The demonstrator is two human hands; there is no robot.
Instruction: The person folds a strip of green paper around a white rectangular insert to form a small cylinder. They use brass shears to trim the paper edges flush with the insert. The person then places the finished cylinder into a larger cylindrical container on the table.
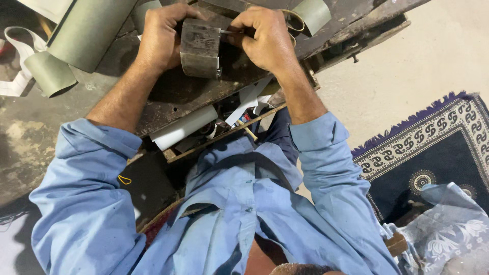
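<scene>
My left hand (162,36) grips the left side of a worn grey metal block (200,48) that rests on a dark wooden workbench (173,94). Against the block's top right corner my right hand (265,38) is closed around a thin metal tool (229,32), whose tip touches the block. A pair of scissors with yellowish handles (294,23) lies just behind my right hand, partly hidden by it. Both forearms are bare below rolled-up blue shirt sleeves.
Rolls of grey-green sheet (84,30) lie at the bench's left, another roll (311,14) at its far end. A white roll (183,127) and paper scraps sit in an open tray under the bench edge. A dark patterned rug (438,147) and pale floral cloth (448,224) lie on the floor to the right.
</scene>
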